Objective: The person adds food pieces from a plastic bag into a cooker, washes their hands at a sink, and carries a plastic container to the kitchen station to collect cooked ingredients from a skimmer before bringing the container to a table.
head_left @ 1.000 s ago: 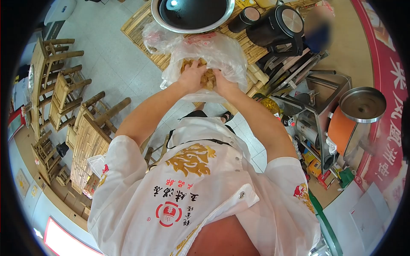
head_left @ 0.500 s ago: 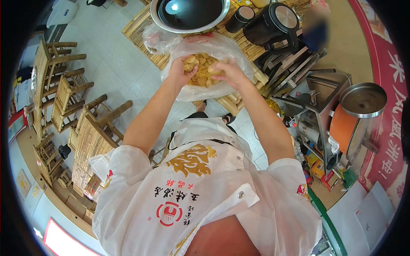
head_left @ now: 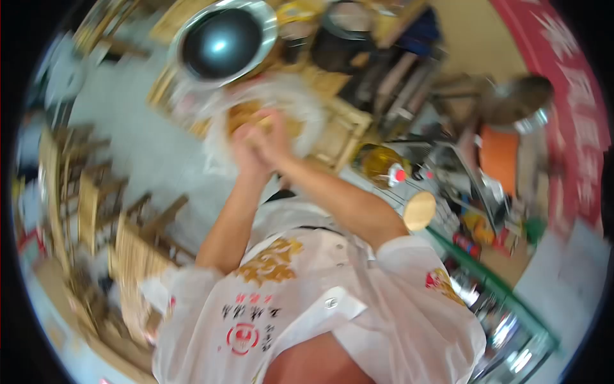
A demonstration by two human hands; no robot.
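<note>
The view is heavily motion-blurred. My left hand [head_left: 245, 152] and my right hand [head_left: 276, 136] are pressed close together at the near side of a clear plastic bag [head_left: 300, 105]. Both seem closed on the bag's film. The bag holds several golden-brown fried pieces [head_left: 246, 114] and rests on a bamboo table [head_left: 342, 137]. Just beyond it on the same table sits a large steel wok [head_left: 220, 41] with a dark inside.
A dark kettle [head_left: 342, 35] stands behind the bag. A metal rack with an orange machine [head_left: 499, 160] and a steel bowl [head_left: 518, 99] is at the right, with an oil bottle [head_left: 380, 163] on the floor. Bamboo chairs [head_left: 96, 198] fill the left.
My hands, spread apart on the bag's opening before, have come together at its near side. The camera has swung, so the whole scene has shifted and blurred.
</note>
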